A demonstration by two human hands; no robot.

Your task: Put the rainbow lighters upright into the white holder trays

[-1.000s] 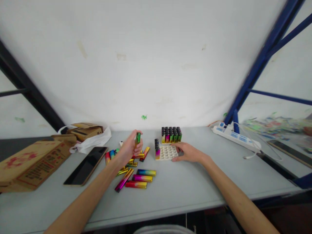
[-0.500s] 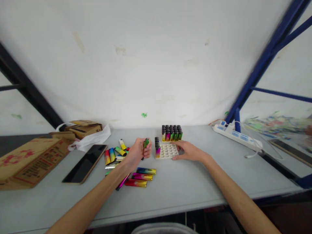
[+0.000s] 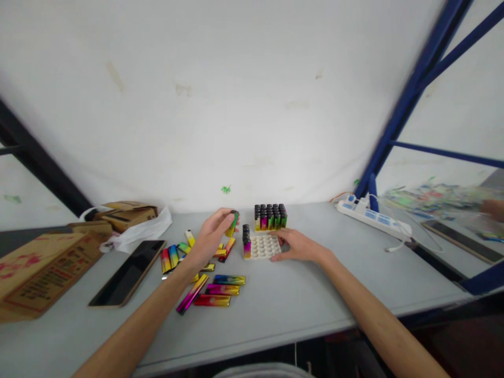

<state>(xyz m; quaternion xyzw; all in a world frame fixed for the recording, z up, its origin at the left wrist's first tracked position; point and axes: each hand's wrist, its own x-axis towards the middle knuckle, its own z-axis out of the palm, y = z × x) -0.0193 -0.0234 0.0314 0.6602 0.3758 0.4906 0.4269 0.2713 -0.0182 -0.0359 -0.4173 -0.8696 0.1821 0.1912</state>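
My left hand (image 3: 213, 232) grips a green-and-yellow lighter (image 3: 232, 223), tilted upright with its black top up, left of the white holed tray (image 3: 264, 248). My right hand (image 3: 296, 245) is curled at the tray's right edge, thumb and fingers on its rim. One column of lighters (image 3: 247, 242) stands in the tray's left side; the other holes in view hold nothing. Behind it a block of upright lighters (image 3: 270, 217) with black tops stands in tight rows. Loose colourful lighters (image 3: 226, 289) lie around and below my left forearm.
To the left are a dark phone (image 3: 126, 273), a cardboard box (image 3: 47, 268) and a white plastic bag (image 3: 137, 231). A white power strip (image 3: 374, 219) with a cable lies at the right. Beyond the blue frame, another person's blurred hand (image 3: 493, 209) shows.
My left hand has turned the lighter, so more of its green-and-yellow body shows. My right hand stays at the tray. The whole view has shifted slightly.
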